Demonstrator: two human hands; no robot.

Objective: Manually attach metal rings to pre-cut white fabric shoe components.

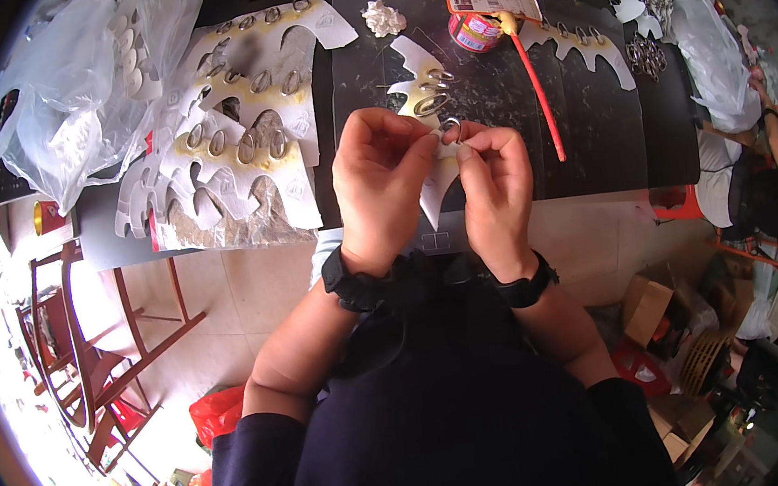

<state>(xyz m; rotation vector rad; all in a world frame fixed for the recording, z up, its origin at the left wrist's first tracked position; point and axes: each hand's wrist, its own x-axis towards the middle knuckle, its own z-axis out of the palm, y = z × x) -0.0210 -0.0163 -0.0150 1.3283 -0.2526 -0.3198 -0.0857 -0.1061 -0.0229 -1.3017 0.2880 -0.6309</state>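
Where the black bench (606,161) spreads across the view, white cut-out sheets (293,172) set with metal loops lie piled on its left part. At the near edge, the left hand (377,188) and the right hand (498,176) almost meet, the fingers of both pinched closed on a white cut-out strip (437,191), which points its tip toward the person. A red stick (538,93) lies beyond the right hand, beside a pink tin (474,33). Smallest, a metal ring (451,128) shows between the fingertips.
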